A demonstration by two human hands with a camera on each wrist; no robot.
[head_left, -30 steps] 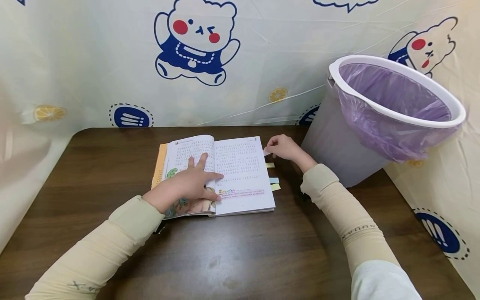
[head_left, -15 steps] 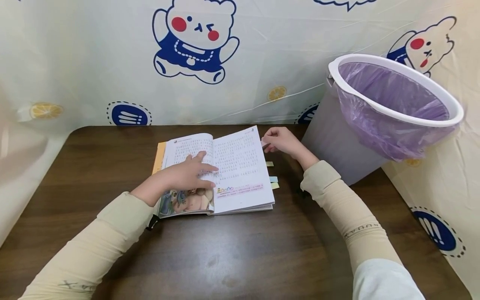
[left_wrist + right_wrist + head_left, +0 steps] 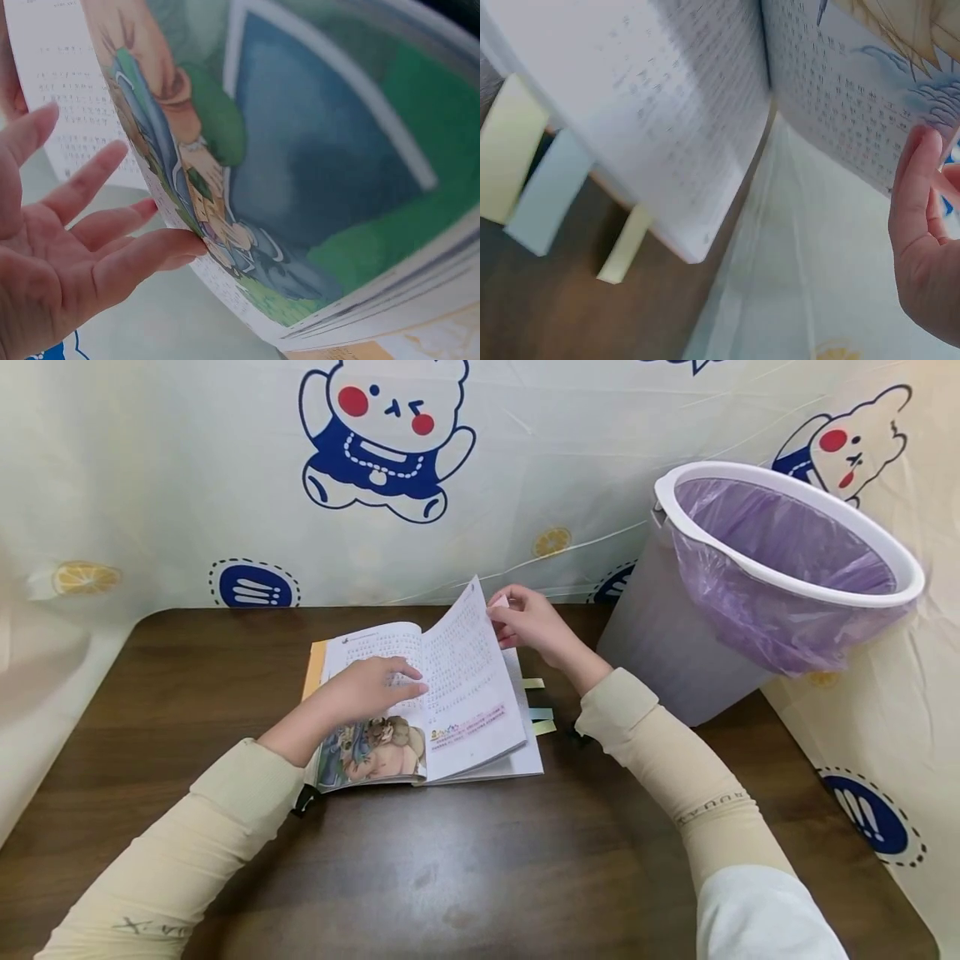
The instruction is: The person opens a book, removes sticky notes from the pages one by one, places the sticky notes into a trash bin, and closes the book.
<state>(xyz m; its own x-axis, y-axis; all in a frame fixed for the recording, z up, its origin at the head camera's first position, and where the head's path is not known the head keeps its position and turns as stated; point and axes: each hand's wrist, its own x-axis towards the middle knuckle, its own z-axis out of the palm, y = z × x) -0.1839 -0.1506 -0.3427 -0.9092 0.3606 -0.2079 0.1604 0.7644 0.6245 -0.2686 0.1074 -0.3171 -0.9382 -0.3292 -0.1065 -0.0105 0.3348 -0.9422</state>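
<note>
An open book [image 3: 378, 639] lies on the table, with printed text and a colour picture [image 3: 386, 747] on its left page. My left hand [image 3: 360, 689] is over that page, fingers mostly extended; in the left wrist view its thumb touches the paper near the fold. My right hand [image 3: 531, 625] pinches the upper outer edge of the right page [image 3: 465, 677], lifting it in a curve. A pinkish tab [image 3: 501, 602] shows at those fingers. Under the lifted page, sticky tabs stick out: a yellow tab [image 3: 626, 247], a blue tab [image 3: 551, 191] and a wider yellow tab [image 3: 514, 150].
A grey bin [image 3: 652, 627] with a white rim and a purple liner [image 3: 720, 577] stands at the right, just beyond my right forearm. Brown tabletop [image 3: 450, 860] extends in front of the book. A printed curtain [image 3: 585, 443] hangs behind the table.
My right hand has moved up and left, raising the right page from lying flat. My left hand has drawn back to the left, uncovering the picture.
</note>
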